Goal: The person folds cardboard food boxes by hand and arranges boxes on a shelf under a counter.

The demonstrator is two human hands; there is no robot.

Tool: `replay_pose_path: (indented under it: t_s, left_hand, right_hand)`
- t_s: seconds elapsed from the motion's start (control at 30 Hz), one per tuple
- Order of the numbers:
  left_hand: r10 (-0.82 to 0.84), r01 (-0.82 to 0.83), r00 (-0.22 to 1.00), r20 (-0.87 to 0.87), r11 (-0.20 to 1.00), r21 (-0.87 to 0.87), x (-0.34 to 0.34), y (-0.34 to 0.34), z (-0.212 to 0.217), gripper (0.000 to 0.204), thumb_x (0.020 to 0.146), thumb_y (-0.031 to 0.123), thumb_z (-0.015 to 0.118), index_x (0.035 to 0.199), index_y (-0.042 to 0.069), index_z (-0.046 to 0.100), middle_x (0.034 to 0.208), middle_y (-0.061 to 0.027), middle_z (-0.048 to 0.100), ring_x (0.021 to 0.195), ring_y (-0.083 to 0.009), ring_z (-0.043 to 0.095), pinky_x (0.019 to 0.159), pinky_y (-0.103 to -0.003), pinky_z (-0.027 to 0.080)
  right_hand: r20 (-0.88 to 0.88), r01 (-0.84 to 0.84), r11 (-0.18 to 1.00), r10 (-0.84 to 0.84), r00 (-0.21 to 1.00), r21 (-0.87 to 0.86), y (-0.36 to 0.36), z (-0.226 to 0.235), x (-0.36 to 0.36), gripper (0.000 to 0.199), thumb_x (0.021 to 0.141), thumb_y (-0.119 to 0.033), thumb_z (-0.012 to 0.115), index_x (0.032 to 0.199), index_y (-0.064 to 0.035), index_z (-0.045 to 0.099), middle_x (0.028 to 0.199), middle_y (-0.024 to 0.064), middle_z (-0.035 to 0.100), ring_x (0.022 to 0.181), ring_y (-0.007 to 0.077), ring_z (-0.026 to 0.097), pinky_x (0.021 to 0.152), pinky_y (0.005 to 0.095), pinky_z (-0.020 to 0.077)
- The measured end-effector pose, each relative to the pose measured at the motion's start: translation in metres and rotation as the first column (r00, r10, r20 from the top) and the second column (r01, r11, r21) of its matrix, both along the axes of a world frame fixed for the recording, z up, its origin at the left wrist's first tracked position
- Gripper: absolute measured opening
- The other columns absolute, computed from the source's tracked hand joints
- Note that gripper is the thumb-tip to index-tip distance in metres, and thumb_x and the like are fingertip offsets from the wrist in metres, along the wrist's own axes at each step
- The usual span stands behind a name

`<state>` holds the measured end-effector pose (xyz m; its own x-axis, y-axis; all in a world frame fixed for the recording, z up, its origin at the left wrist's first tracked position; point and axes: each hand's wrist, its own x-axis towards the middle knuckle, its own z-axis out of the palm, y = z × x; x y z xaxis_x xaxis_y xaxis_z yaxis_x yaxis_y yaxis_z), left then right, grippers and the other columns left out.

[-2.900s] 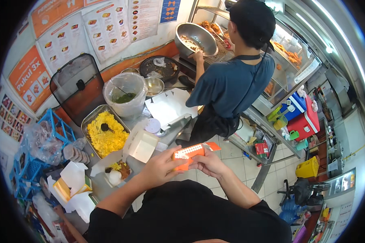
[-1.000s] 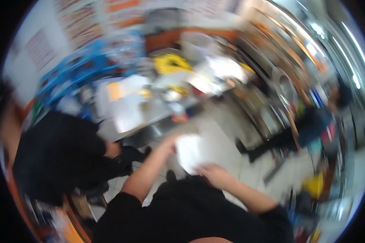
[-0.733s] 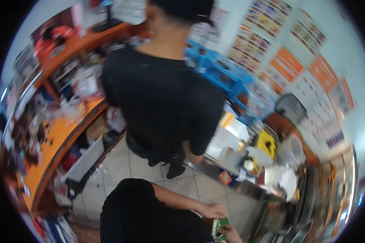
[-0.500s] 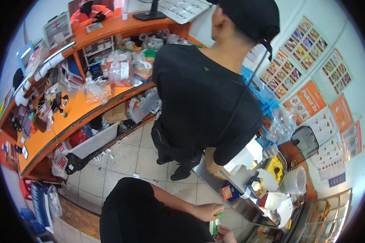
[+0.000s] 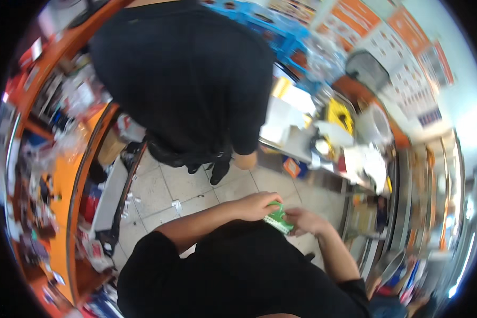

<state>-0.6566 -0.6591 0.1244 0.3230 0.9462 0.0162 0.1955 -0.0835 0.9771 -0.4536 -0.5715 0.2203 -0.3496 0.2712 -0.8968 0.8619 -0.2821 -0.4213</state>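
Both hands meet in front of the person's chest, over the tiled floor [image 5: 185,185], w/ a small flat green-and-white card or packet [image 5: 277,218] pinched between them. Left hand [image 5: 259,205] is curled closed over the packet's upper-left edge, fingers wrapped round it; right hand [image 5: 308,221] is half-closed at its right end, thumb and fingertips on it, though exact finger placement is hard to tell at this size. Compared w/ approx. half a sec ago the green packet sits higher and more central in view, and the hands look closer together on it; nearly 3 s back the hands held an orange-and-white flat item instead, near the food desk, so the thing in hand has changed and the head has swung round a lot. To my eye that means the handling is now on the green packet, held mid-air, not resting on any surface. Directly ahead stands a co-worker in a black t-shirt [image 5: 185,79], back turned, very near, one bare hand [image 5: 245,160] hanging at the side. To the right is the cluttered steel desk [image 5: 302,153] w/ white papers and a yellow food tray [image 5: 339,114]; left is a long orange desk [image 5: 63,175] piled w/ small goods, blurred.
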Motion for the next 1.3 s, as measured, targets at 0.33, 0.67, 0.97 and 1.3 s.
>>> replay_pose_path:
  t_s: [0.33,0.67,0.97,1.3]
  left_hand:
    - [-0.356,0.336,0.930,-0.091,0.925,-0.177,-0.014,0.024,0.036,0.022,0.096,0.021,0.069,0.099,0.000,0.066,0.098,-0.0109,0.069,0.094,-0.0225,0.064,0.086,-0.036,0.050]
    - [-0.575,0.550,0.806,-0.136,0.815,-0.184,0.047,0.059,0.061,0.029,0.097,0.024,0.066,0.107,-0.002,0.066,0.100,-0.0143,0.065,0.092,-0.0225,0.063,0.082,-0.037,0.049]
    - [-0.549,0.443,0.814,-0.193,0.799,-0.406,0.165,0.115,0.080,0.029,0.096,0.029,0.065,0.101,0.000,0.066,0.094,-0.0151,0.064,0.088,-0.0253,0.062,0.078,-0.038,0.048]
    - [-0.136,0.153,0.944,-0.301,0.988,0.032,0.307,0.216,0.148,0.021,0.093,0.020,0.072,0.101,0.001,0.069,0.088,-0.0129,0.070,0.081,-0.0148,0.062,0.073,-0.034,0.050]
  right_hand:
    - [-0.170,-0.099,0.631,0.352,0.921,0.769,-0.028,0.044,0.018,0.021,0.096,-0.015,0.061,0.110,0.0007,0.067,0.084,0.0124,0.064,0.074,0.0299,0.068,0.066,0.0425,0.0540]
    - [-0.298,0.208,0.279,0.333,0.895,0.938,-0.046,0.010,0.096,0.018,0.081,-0.020,0.080,0.096,-0.0127,0.073,0.072,0.0062,0.057,0.068,0.0256,0.062,0.062,0.0386,0.0506]
    - [-0.549,0.515,0.333,0.008,0.836,0.790,-0.004,-0.006,0.200,0.019,0.083,-0.007,0.078,0.101,-0.0074,0.075,0.082,0.0126,0.063,0.072,0.0288,0.065,0.065,0.0377,0.0514]
    - [-0.703,0.702,0.056,0.022,0.710,0.710,0.039,0.013,0.396,0.024,0.088,0.001,0.070,0.112,-0.0013,0.072,0.082,0.0058,0.055,0.072,0.0171,0.053,0.066,0.0312,0.0452]
